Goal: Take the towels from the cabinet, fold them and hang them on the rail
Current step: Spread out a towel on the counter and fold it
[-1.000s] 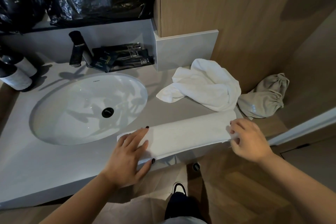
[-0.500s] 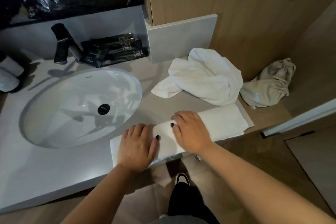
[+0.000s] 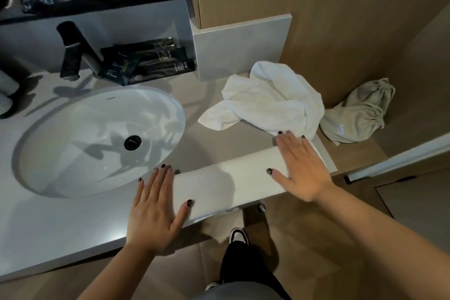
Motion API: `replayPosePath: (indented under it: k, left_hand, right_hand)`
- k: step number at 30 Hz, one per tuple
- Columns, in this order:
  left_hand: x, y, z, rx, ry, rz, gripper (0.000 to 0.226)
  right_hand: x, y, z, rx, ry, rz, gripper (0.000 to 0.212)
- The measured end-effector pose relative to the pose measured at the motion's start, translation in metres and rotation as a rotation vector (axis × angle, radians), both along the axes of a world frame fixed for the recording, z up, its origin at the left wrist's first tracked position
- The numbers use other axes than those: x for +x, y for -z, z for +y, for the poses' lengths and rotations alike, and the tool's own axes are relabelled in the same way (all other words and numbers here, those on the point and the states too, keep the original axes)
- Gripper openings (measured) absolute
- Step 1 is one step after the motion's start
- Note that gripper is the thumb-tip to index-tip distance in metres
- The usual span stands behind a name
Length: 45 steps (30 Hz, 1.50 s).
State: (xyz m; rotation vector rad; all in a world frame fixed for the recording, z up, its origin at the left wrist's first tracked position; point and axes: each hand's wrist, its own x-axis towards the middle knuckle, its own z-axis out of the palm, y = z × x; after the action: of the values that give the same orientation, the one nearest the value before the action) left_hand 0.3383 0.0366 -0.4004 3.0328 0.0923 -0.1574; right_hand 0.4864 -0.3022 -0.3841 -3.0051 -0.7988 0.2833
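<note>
A white towel (image 3: 226, 185), folded into a long narrow strip, lies along the front edge of the grey counter (image 3: 60, 226). My left hand (image 3: 155, 207) presses flat on the strip's left end, fingers straight. At the strip's right end my right hand (image 3: 302, 168) lies flat with fingers spread. A second white towel (image 3: 270, 100) sits crumpled on the counter just behind the strip, near my right fingertips. No rail or cabinet interior is in view.
A white oval sink (image 3: 97, 141) with a black tap (image 3: 70, 51) fills the counter's left. Dark sachets (image 3: 148, 61) lie by the back wall. A beige drawstring bag (image 3: 358, 112) sits at the far right against the wood panel. My shoe (image 3: 238, 235) stands on the floor below.
My right hand slid from the strip's right end to its middle beside the left hand, then back out to the right end, now flat. The left hand stayed pressing the left end.
</note>
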Motion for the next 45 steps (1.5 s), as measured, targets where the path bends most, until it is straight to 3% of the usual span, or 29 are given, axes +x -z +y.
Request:
replayPosePath:
  k: [4, 8, 11, 14, 21, 25, 27, 30, 35, 41, 45]
  left_hand:
    - [0.004, -0.005, -0.003, 0.001, 0.004, 0.019, 0.084]
    - [0.025, -0.024, -0.019, -0.062, -0.026, 0.040, 0.093]
    - [0.066, -0.032, -0.054, -0.106, 0.160, 0.046, 0.094]
    - [0.087, -0.023, -0.092, -0.117, 0.373, -0.006, 0.067]
    - [0.087, -0.013, -0.096, -0.121, 0.365, -0.056, 0.066]
    - [0.079, -0.015, -0.096, -0.188, 0.311, -0.134, 0.062]
    - [0.074, -0.015, -0.096, -0.194, 0.259, -0.143, 0.062]
    - [0.063, -0.016, -0.099, -0.269, 0.106, -0.156, 0.061]
    - [0.034, -0.016, -0.099, -0.467, -0.125, -0.207, 0.043]
    - [-0.005, -0.037, -0.078, -0.853, -0.324, -0.106, 0.017]
    - [-0.023, -0.056, -0.077, -1.111, -0.399, -0.017, 0.020]
  right_hand:
    - [0.001, -0.001, -0.002, -0.037, 0.042, -0.008, 0.093]
    - [-0.008, 0.003, 0.004, 0.007, 0.166, -0.065, 0.083]
    - [-0.022, 0.009, 0.009, 0.104, 0.304, -0.130, 0.076]
    - [-0.046, 0.012, 0.020, 0.337, 0.518, -0.150, 0.072]
    - [-0.088, 0.008, 0.063, 1.218, 1.300, 0.102, 0.099]
    - [-0.083, -0.002, 0.082, 1.515, 1.656, 0.302, 0.087]
    - [-0.084, -0.004, 0.092, 1.636, 1.747, 0.493, 0.068]
    - [-0.094, -0.006, 0.100, 1.664, 1.703, 0.716, 0.037]
    - [-0.119, -0.014, 0.114, 1.683, 1.568, 0.908, 0.026]
    - [-0.147, -0.038, 0.116, 1.640, 1.292, 0.843, 0.024]
    - [-0.164, -0.067, 0.109, 1.650, 1.061, 0.688, 0.023]
